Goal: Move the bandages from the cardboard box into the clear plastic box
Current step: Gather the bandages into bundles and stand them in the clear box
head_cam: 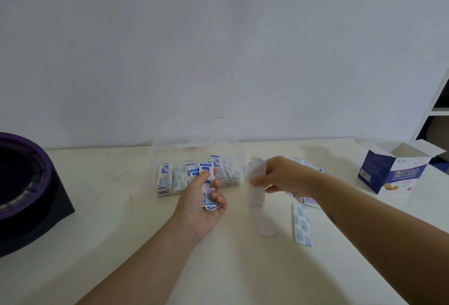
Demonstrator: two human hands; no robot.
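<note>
The clear plastic box [155,158] stands at the table's far middle with its lid up, and several blue-and-white wrapped bandages [178,178] stand in it. My left hand [201,205] lies palm up just in front of the box and holds a small stack of wrapped bandages [208,197]. My right hand [284,177] pinches a blurred strip of white bandages [256,190] hanging to the table. More loose bandages [301,224] lie under and beside my right forearm. The open blue-and-white cardboard box [391,173] sits at the far right.
A black and purple round device [26,190] takes up the table's left edge. A white shelf unit [437,105] stands at the back right. The cream table [243,268] meets a plain wall behind the clear box.
</note>
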